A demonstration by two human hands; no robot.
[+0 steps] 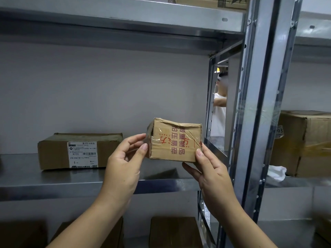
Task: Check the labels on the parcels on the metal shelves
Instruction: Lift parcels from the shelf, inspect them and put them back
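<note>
A small brown cardboard parcel, taped over and printed with red characters upside down, is held up in front of the middle metal shelf. My left hand pinches its left end between thumb and fingers. My right hand grips its lower right corner, thumb on the front face. No white label shows on the side facing me. To the left, a flat brown parcel lies on the shelf, its white label reading N705 turned toward me.
A steel upright stands just right of the held parcel. Beyond it a larger box and crumpled white paper sit on the neighbouring shelf. More boxes lie on the shelf below. A person in white stands behind the rack.
</note>
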